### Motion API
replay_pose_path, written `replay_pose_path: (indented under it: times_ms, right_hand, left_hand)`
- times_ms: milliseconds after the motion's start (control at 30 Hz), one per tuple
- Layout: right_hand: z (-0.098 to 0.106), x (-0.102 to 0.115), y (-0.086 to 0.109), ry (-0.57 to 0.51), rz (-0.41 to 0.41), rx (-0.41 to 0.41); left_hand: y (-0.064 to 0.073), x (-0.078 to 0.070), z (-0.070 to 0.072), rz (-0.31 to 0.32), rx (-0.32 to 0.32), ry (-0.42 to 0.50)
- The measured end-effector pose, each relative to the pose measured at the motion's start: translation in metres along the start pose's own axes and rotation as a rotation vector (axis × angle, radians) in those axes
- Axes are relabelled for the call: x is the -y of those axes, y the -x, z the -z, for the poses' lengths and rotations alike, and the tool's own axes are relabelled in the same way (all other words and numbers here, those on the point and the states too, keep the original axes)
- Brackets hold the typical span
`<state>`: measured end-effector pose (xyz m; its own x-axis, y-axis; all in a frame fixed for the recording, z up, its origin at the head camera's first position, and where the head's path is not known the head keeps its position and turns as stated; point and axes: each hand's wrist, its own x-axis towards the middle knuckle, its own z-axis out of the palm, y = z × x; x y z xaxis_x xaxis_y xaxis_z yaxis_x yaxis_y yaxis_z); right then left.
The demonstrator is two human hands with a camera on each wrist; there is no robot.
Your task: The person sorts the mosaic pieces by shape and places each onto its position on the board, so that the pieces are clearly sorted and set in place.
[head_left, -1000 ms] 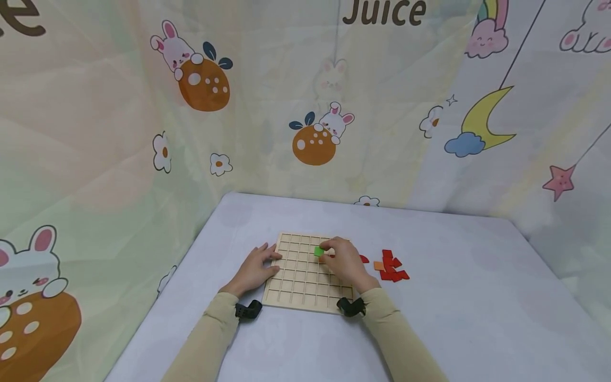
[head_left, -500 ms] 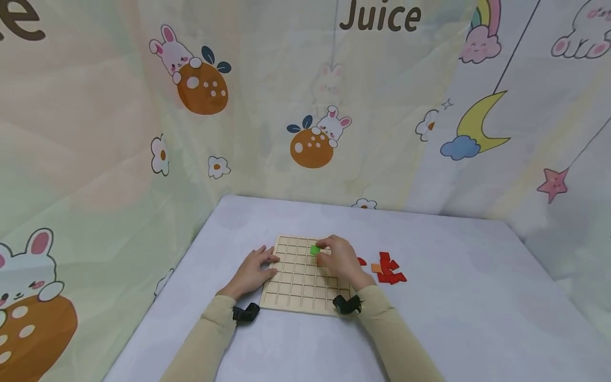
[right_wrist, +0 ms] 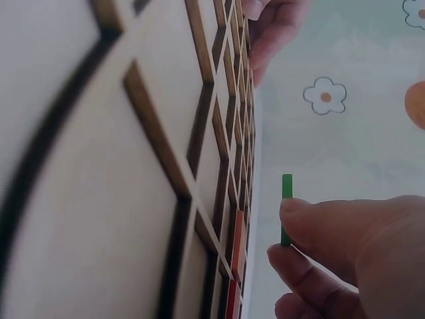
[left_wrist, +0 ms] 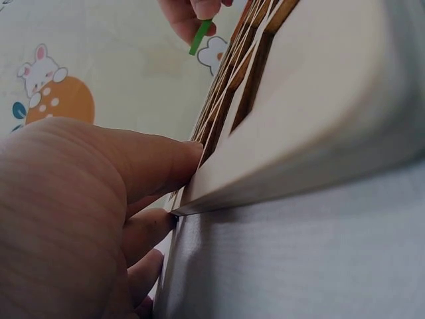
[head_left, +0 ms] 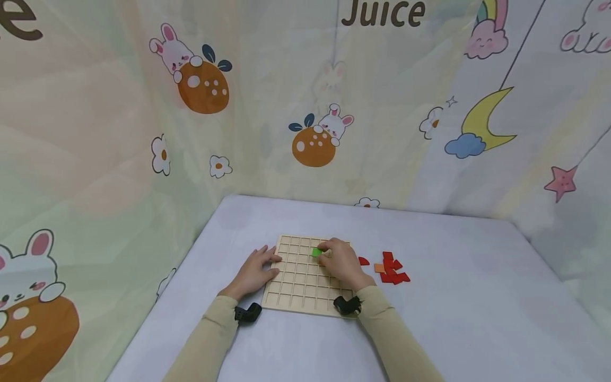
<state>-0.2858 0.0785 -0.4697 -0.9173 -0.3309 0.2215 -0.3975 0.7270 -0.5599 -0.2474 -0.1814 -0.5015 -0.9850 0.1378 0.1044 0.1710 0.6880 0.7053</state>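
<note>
A wooden grid board lies on the table, its grooves forming rows of square cells. My left hand rests at the board's left edge. In the left wrist view its thumb touches the rim from above while the other fingers lie along the side. Over the far right part of the board, my right hand pinches a green square tile between thumb and fingertips. The right wrist view shows this green tile edge-on, apart from the board. There, an orange tile and a red tile sit in the grid.
Right of the board lies a loose pile of red tiles with an orange tile at its left side. A rounded red piece shows beside my right hand. A printed curtain hangs behind the white table.
My right hand, with the green tile, has shifted slightly left over the board. The left hand stays at the board's edge. The head view has wobbled a little.
</note>
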Motion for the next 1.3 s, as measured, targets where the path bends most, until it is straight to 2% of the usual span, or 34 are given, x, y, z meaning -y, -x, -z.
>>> replay_pose_path:
  times_ms: [133,500,867,1300]
  right_hand:
    - [-0.001,-0.001,-0.001,-0.001,0.009,0.007]
    - [-0.007,-0.004,0.000,0.006,0.026,0.042]
    - [-0.010,-0.003,0.001,0.038,0.052,0.037]
    - [-0.011,0.000,0.001,0.057,0.060,0.051]
  left_hand:
    - [-0.002,-0.002,0.001,0.021,0.008,-0.006]
    - [-0.002,0.001,-0.003,0.026,-0.003,0.015]
    - [-0.003,-0.001,-0.003,0.053,-0.001,0.013]
    - [0.001,0.001,-0.001,0.045,0.000,0.023]
